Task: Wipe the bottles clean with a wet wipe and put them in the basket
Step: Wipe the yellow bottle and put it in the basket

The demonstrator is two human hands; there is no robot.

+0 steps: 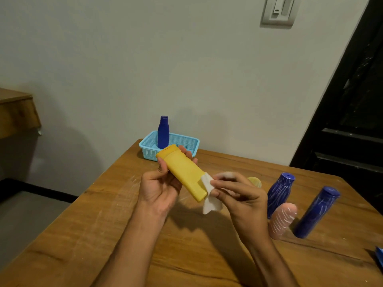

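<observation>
One yellow bottle [185, 172] is held above the table [103, 224] in the left hand's [160, 188] curled grip; one wet wipe [208, 193] is pinched against it by the right hand [238, 195]. One blue bottle [163, 132] stands in the single basket [182, 141]; three streaked bottles [279, 193] are left standing at the right.

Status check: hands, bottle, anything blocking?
Left hand grips yellow bottle above table. Right hand pinches wet wipe against its lower end. One blue bottle in basket. Nothing blocking.
</observation>
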